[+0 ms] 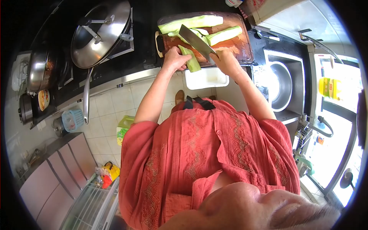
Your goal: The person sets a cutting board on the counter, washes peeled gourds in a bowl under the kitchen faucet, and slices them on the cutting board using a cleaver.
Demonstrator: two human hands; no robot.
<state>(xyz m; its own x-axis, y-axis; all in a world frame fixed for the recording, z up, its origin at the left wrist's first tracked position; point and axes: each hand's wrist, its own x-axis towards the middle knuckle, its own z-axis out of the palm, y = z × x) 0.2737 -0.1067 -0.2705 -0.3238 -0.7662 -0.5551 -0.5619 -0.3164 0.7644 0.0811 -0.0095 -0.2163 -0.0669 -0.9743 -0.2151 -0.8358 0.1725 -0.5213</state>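
Observation:
My left hand grips a pale green vegetable piece at the front edge of the wooden cutting board. In my right hand is the handle of a broad cleaver, its blade slanting up and left over the board. A long peeled green piece lies along the back of the board. Another thick piece rests at the right, with smaller pieces near the blade. Below the board's front edge, a white tray sits under the held piece.
A large lidded pan stands on the stove at the left, its long handle sticking out past the counter edge. Further left is a metal pot. To the right of the board, a round metal basin sits in the sink.

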